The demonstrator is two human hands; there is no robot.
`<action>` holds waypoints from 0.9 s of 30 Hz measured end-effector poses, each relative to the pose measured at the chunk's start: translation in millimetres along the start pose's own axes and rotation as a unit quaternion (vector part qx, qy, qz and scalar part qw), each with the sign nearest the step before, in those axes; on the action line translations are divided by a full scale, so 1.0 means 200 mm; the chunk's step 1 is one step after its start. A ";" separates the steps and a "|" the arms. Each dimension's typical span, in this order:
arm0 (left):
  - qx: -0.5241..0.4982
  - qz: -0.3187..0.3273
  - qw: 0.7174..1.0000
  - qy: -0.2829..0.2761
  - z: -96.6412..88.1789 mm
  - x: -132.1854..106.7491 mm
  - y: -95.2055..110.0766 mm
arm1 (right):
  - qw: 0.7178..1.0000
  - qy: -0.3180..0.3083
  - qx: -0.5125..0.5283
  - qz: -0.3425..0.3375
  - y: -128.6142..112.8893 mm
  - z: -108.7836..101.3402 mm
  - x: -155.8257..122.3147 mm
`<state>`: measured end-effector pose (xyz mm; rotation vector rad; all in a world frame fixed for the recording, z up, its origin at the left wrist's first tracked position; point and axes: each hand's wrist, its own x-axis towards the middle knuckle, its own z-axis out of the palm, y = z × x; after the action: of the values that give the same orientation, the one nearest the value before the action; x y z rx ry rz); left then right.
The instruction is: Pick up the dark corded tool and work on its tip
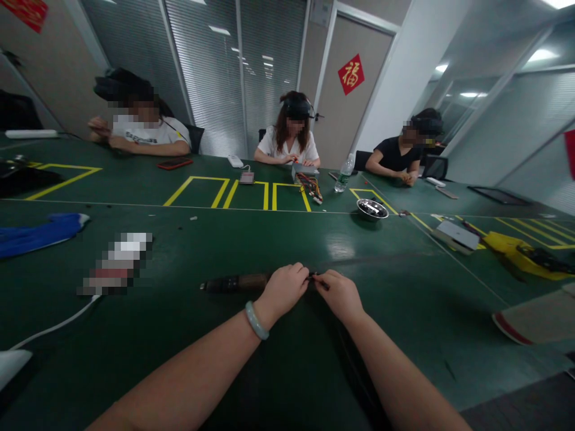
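A long, dark cylindrical tool (251,282) with a brown section lies across the green table, its narrow tip pointing left. My left hand (286,290) is closed round the tool's right end. Close beside it, my right hand (339,293) pinches a small dark piece at that same end, and the two hands nearly touch. Most of this piece is hidden by my fingers, so its kind does not show. From below my right hand a dark strip, perhaps a cable, runs down toward the near edge. A pale bangle (256,321) circles my left wrist.
Left of my arms lie a blurred-out device (119,263) on a white cable and a blue cloth-like item (40,233). Beyond are a metal bowl (372,209), a water bottle (344,173) and a wired metal box (304,173). Several people sit across the table (251,239).
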<state>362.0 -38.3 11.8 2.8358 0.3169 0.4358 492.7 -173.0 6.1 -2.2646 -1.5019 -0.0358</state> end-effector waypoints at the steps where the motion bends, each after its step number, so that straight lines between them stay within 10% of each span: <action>1: 0.001 0.001 1.000 0.001 0.00 0.00 0.00 | 1.000 0.003 0.008 -0.003 0.00 0.01 0.00; 27: -0.031 0.000 0.999 0.020 -0.08 -0.02 0.06 | 0.986 -0.026 -0.075 -0.148 0.06 0.07 0.08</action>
<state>354.9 -46.6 28.7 2.7700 0.3073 0.4949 507.8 -157.3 -7.0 -2.1473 -1.9103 -0.1832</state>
